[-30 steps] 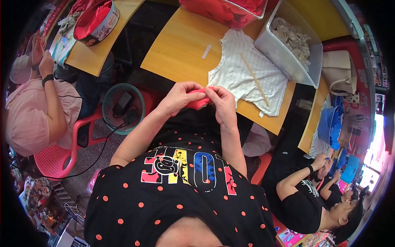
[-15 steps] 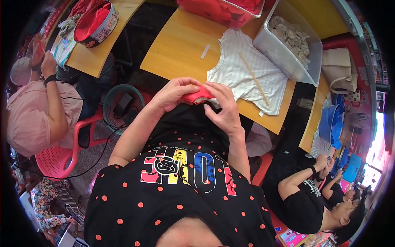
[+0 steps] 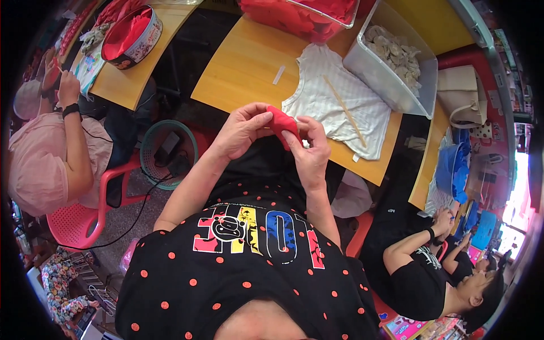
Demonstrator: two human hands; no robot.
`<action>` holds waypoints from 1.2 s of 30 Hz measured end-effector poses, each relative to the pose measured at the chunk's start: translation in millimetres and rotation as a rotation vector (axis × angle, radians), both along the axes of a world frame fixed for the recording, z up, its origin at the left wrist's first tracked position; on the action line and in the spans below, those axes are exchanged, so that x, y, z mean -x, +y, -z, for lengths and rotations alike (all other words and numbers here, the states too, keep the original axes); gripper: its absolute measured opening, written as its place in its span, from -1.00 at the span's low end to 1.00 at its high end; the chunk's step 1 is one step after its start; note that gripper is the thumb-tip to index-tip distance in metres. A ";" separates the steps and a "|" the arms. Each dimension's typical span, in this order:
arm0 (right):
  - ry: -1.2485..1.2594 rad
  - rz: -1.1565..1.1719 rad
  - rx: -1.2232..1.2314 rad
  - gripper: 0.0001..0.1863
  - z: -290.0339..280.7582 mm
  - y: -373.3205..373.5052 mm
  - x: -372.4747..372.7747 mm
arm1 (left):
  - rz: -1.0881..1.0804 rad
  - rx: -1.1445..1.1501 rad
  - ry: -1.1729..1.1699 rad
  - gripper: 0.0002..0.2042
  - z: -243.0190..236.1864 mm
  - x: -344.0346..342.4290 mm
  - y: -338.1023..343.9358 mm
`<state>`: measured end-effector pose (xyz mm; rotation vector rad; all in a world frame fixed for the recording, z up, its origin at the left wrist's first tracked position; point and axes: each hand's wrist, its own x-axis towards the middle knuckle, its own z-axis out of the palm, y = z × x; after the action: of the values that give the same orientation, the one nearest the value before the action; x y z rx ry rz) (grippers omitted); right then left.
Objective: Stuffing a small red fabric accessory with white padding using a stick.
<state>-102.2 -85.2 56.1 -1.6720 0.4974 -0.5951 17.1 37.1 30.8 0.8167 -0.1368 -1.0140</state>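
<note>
Head cam: red cloth (image 3: 281,123) pinched btwn 2 hands (image 3: 242,135) (image 3: 313,156).

Legible lettering: on my black shirt (image 3: 249,284), between my left hand (image 3: 242,134) and right hand (image 3: 313,160) and my chest, a row of large block letters (image 3: 282,241) in pink, yellow and blue; a tiny pale line nearer the hands, unreadable. Round tin (image 3: 146,46), ahead and left of the left hand: side wall lettered, too small to read. Co-worker's black shirt (image 3: 416,289), right of and behind the right hand: white print, unreadable.
</note>
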 end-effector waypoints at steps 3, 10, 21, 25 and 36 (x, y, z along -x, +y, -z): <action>-0.011 0.035 0.264 -0.75 3.3 0.5 -0.5 | -0.036 0.079 0.074 -0.85 0.5 4.4 -5.6; 0.061 -0.075 0.583 -0.76 4.1 -2.2 0.5 | -0.063 0.073 0.094 -0.85 9.2 7.8 -2.4; 0.144 -0.009 -0.042 -0.68 10.8 18.3 -1.6 | -0.044 -0.115 -0.052 -0.82 6.8 14.6 0.7; 0.191 -0.065 -0.193 -0.69 21.4 12.7 -2.3 | -0.133 -0.131 -0.181 -0.80 21.5 19.5 -4.8; 0.133 -0.084 -0.304 -0.76 27.5 3.7 -0.4 | -0.022 -0.136 0.001 -0.80 9.8 18.3 -3.7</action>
<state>-101.8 -81.5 28.6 -1.4393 0.5801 -0.3288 -1.3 33.5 21.0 0.9397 -0.0581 -1.0110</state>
